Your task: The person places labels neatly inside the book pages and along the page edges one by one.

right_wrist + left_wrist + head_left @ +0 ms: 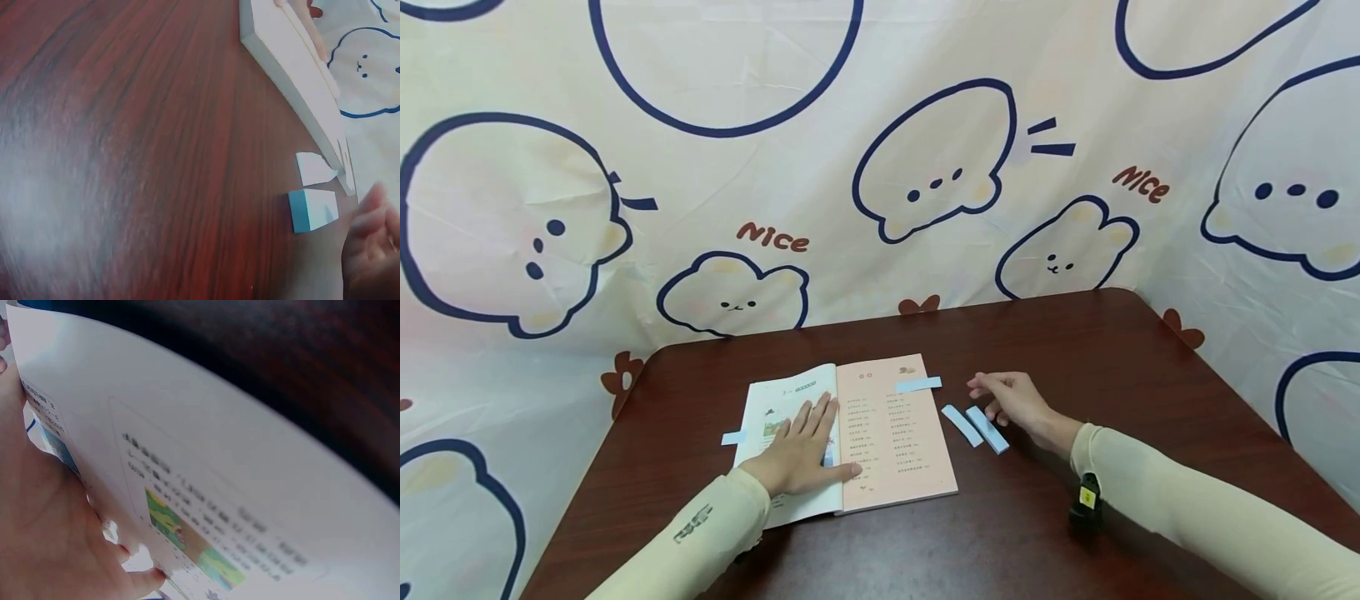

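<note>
An open book (891,442) lies on the table, with a printed left page and a pink right page of text lines. My left hand (801,450) rests spread on the left page, its thumb reaching over the inner part of the pink one. Light blue strips stick out from the left page edge (733,437) and the upper right page edge (919,385). Right of the book lie a thin blue strip (962,425) and a thicker blue pad of strips (315,210). Just beyond these, my right hand (1018,402) hovers with loosely bent fingers; nothing shows in it.
The dark wooden table (1037,342) extends around the book. A pale curtain (925,50) with cartoon outlines hangs behind the table and along its sides. A black device with a yellow label (1086,498) sits at the right sleeve.
</note>
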`<state>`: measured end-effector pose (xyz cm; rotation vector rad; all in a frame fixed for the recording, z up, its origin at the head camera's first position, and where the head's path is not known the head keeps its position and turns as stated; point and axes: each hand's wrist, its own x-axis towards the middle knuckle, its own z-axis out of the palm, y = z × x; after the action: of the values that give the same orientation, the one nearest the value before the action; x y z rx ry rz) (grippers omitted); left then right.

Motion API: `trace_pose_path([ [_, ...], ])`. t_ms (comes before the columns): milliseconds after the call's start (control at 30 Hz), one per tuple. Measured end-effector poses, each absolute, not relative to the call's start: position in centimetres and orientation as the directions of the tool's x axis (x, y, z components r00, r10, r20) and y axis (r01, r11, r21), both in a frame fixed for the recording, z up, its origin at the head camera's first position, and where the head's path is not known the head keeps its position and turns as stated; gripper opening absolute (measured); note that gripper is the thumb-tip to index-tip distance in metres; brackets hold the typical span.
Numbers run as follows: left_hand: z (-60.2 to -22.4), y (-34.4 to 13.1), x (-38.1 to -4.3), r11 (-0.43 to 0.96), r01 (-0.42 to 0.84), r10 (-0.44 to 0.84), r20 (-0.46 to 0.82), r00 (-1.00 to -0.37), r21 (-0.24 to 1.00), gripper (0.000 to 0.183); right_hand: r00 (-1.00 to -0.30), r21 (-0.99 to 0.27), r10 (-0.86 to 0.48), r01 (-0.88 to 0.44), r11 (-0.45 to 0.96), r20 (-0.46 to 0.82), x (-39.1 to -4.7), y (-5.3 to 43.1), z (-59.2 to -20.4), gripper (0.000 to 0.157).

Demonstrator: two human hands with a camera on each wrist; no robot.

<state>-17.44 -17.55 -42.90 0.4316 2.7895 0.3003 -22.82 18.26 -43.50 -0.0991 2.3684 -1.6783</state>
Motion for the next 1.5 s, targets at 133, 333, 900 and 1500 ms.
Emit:
trace_pose_path([
  [133, -42.8, -17.5, -17.5, 0.933, 0.265, 0.326, -0.259, -0.909, 0.243, 0.115, -0.977, -0.846, -0.211, -0.099, 0.524, -0.017, -22.8, 18.0, -44.1, 0.025],
  [333, -42.7, -17.5, -17.4, 0.934, 0.259, 0.321, -0.265, -0.909, 0.245, 0.115, -0.970, -0.649, -0.241, -0.208, 0.732, 0.038, -22.1, 16.8, -44.2, 0.015],
  [900, -42.9, -17.6, -17.4, 0.932, 0.257, 0.322, -0.260, -0.910, 0.255, 0.115, -0.949, -0.553, -0.298, -0.305, 0.775, 0.104, -22.1, 15.1, -44.5, 0.011],
  [1500, -43.0, -17.6, -17.4, 0.931, 0.255, 0.322, -0.261, -0.910, 0.260, 0.114, -0.955, -0.691, -0.268, -0.281, 0.666, 0.131, -22.3, 15.1, -44.1, 0.006],
])
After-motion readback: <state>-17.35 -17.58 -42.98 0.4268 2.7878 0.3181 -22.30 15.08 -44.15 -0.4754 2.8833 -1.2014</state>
